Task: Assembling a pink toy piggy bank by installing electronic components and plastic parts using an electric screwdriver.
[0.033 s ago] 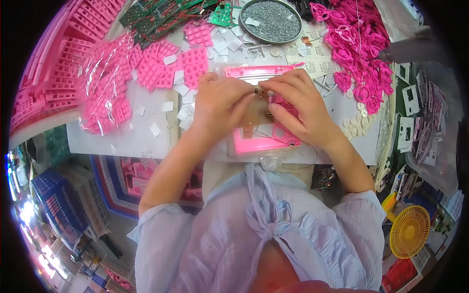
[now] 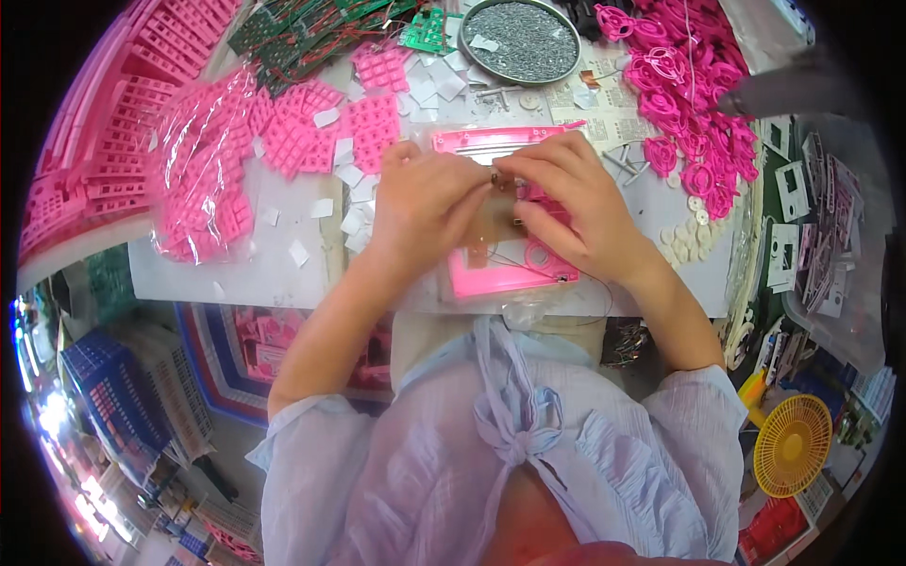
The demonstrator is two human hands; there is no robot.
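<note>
On a white worktable [image 2: 255, 283] lies a pink casing [image 2: 491, 281]; over it, left hand [image 2: 425, 203] pinching a small dark part [image 2: 495, 178], right hand [image 2: 580, 203] with thumb and forefinger apart; newspaper [image 2: 604, 113], print illegible, beyond; yellow basket [image 2: 793, 445], lower right.

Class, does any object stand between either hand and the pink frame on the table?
Nothing visible does. The left hand and right hand both reach over the pink frame, close together at a small dark part. What lies beneath the hands is hidden.

I'm seeing tiny print on the newspaper [image 2: 604, 115], but I'm making out no readable words anywhere.
</note>
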